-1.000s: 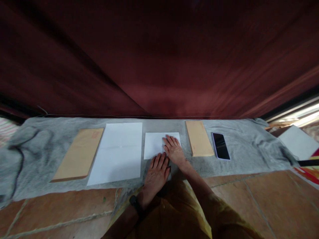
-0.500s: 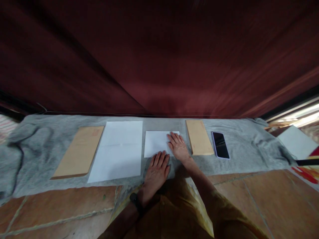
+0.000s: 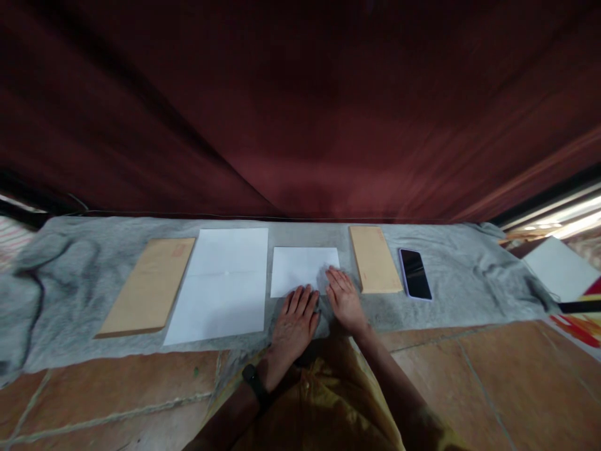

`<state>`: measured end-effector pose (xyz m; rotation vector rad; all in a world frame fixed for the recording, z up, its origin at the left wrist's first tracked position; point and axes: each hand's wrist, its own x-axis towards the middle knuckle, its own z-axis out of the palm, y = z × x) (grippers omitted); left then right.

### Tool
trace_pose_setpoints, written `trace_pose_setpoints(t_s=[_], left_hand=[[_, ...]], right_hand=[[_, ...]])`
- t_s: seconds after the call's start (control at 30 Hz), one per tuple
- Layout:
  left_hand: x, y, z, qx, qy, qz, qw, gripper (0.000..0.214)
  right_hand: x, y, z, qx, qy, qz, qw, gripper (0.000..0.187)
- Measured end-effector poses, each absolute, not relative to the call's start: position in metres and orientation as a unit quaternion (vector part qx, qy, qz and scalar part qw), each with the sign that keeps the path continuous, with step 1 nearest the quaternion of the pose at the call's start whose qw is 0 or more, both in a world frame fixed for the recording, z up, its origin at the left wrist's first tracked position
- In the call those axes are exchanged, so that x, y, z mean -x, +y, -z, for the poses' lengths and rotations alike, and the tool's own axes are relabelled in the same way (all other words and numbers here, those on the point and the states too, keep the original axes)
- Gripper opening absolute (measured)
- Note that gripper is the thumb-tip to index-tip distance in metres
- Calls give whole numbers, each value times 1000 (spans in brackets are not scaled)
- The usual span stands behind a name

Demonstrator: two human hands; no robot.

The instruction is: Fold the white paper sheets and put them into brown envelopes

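A small white sheet of paper, possibly folded, lies flat in front of me on a grey cloth. My left hand rests palm down with its fingertips on the sheet's near edge, fingers stretched out. At the sheet's near right corner lies my right hand, flat with fingers extended and close together. Neither hand holds anything. To the left is a larger white sheet with a faint crease across its middle. A stack of brown envelopes sits just right of my right hand.
Another brown envelope stack lies farther left. A phone with a dark screen is right of the narrow envelopes. The grey cloth covers the long surface, its left end rumpled. Dark red fabric hangs behind; tiled floor shows below.
My right hand has slid toward me and slightly right, from the sheet's upper right part to its near right corner. My left hand stays nearly in place.
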<state>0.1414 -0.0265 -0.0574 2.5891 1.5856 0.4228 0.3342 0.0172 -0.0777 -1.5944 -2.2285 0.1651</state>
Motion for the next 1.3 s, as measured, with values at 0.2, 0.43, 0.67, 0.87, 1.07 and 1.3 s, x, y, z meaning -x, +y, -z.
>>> trace_pose_setpoints(t_s=[0.2, 0.43, 0.67, 0.87, 1.07, 1.3], left_hand=[[-141, -21, 60, -831, 536, -140, 42, 50], [-142, 6, 58, -824, 549, -127, 52, 53], [-149, 36, 62, -813, 568, -113, 49, 52], [-142, 45, 68, -800, 583, -138, 38, 54], [-136, 24, 71, -765, 624, -157, 29, 58], [-134, -12, 74, -737, 653, -176, 21, 66]], right_hand=[[-329, -9, 73, 555, -813, -56, 169, 46], [-327, -9, 73, 562, -807, -40, 176, 46], [-327, -9, 72, 563, -806, -47, 179, 46], [-327, -9, 72, 564, -802, -49, 190, 46], [-327, -9, 73, 565, -803, -50, 183, 48], [-327, -9, 75, 565, -803, -51, 183, 48]])
